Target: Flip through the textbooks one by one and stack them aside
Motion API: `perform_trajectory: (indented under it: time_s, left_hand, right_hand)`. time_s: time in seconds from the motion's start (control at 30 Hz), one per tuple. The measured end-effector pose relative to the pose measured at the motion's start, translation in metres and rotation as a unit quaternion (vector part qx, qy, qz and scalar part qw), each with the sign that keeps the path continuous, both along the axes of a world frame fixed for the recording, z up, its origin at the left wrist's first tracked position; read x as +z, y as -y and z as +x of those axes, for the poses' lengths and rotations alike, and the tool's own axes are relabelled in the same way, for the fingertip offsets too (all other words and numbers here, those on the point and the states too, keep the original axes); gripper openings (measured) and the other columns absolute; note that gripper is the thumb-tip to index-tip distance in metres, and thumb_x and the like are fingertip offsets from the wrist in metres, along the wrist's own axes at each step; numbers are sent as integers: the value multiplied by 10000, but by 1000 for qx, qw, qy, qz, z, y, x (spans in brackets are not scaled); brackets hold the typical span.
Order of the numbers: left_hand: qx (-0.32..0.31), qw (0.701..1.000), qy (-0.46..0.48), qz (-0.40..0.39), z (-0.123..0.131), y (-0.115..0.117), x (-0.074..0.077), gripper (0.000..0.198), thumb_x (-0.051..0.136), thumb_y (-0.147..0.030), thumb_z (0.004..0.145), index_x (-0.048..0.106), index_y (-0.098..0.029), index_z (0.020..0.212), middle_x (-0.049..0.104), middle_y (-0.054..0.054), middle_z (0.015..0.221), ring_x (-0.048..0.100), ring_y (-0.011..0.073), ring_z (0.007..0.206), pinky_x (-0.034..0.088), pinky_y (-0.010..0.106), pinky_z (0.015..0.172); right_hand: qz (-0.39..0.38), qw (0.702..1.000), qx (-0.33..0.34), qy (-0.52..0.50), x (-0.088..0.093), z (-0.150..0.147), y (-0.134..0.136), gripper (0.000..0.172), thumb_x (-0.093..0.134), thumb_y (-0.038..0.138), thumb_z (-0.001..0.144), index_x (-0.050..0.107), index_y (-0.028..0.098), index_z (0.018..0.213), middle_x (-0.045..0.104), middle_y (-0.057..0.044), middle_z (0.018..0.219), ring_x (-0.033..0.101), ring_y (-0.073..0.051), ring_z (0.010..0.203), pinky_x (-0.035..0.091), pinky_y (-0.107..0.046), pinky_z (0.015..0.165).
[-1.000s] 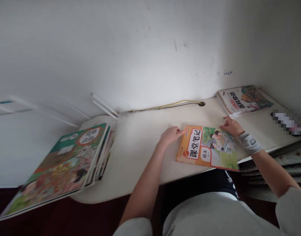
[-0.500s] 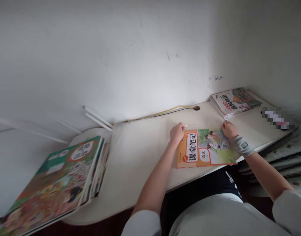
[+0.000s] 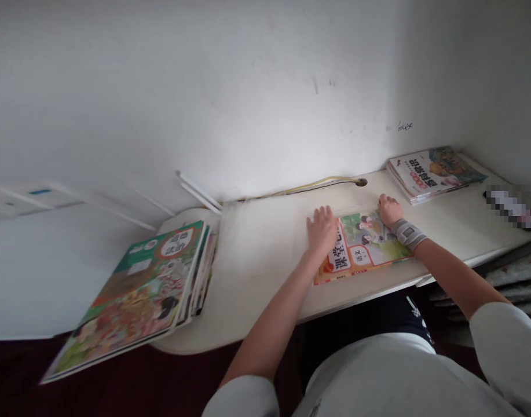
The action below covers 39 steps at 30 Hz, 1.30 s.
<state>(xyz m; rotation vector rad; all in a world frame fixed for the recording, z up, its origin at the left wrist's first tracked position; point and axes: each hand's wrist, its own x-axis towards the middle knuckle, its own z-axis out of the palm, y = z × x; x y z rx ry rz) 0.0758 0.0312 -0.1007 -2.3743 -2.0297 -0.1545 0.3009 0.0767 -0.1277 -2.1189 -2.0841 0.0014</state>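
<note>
An orange and green book (image 3: pixel 363 246) with a picture of children lies on the white desk (image 3: pixel 256 255), near its front edge. My left hand (image 3: pixel 323 231) rests over the book's left end, fingers apart, hiding part of the title. At the book's upper right corner is my right hand (image 3: pixel 390 210), its fingers curled in; what they hold, if anything, is too small to tell. A grey band circles my right wrist.
A stack of books with a green cover (image 3: pixel 139 295) overhangs the desk's left end. Thinner books (image 3: pixel 430 174) lie at the back right, beside a blurred-out object (image 3: pixel 511 205). Yellow cable (image 3: pixel 308 185) runs along the wall to a hole. White rods (image 3: pixel 200 192) lean at the left.
My left hand has opened and moved onto the book's left part. The book lies flatter and slightly farther back on the desk. The view has shifted left.
</note>
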Motion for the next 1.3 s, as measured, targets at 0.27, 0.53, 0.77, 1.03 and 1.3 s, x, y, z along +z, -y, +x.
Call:
perform_trajectory:
  time_s: [0.27, 0.53, 0.77, 1.03, 1.3]
  left_hand:
    - [-37, 996, 14, -82, 41, 25, -25, 766, 160, -609, 895, 250, -85, 1447, 176, 205, 1526, 127, 398, 1398, 159, 607, 1082]
    - [-42, 999, 24, -20, 37, 36, -34, 558, 216, -356, 939, 268, -141, 1451, 234, 145, 1525, 157, 350, 1403, 158, 570, 1100]
    - [4, 998, 29, -56, 3, 31, -29, 567, 164, -411, 945, 267, -190, 1456, 227, 71, 1536, 177, 301, 1407, 168, 512, 1122]
    - [28, 999, -45, -12, 18, 21, -12, 509, 236, -226, 914, 443, -26, 1335, 372, 215, 1442, 208, 352, 1387, 101, 568, 1110]
    - [-28, 998, 43, -29, 54, 20, -22, 546, 246, -216, 903, 293, -95, 1434, 284, 160, 1503, 182, 299, 1405, 216, 532, 1098]
  right_hand:
    - [-25, 1000, 11, 2, 23, 6, 1, 382, 416, 151, 854, 446, 90, 1230, 592, -201, 1112, 586, -259, 978, 418, -343, 820]
    - [53, 980, 191, -22, 14, -71, 43, 467, 256, 371, 963, 502, 122, 1272, 492, -129, 1368, 400, -222, 1286, 276, -383, 1074]
    - [-14, 981, 191, 24, -8, -17, 58, 586, 265, 475, 944, 361, 139, 1414, 310, -122, 1495, 262, -288, 1376, 228, -482, 1087]
    - [0, 988, 135, 72, 22, -17, 48, 395, 350, 337, 931, 597, 128, 1158, 487, -173, 1364, 360, -301, 1311, 172, -552, 1074]
    - [35, 975, 208, -74, 10, -73, 40, 483, 157, 330, 987, 584, 168, 1144, 634, -82, 1164, 529, -165, 1141, 346, -304, 1004]
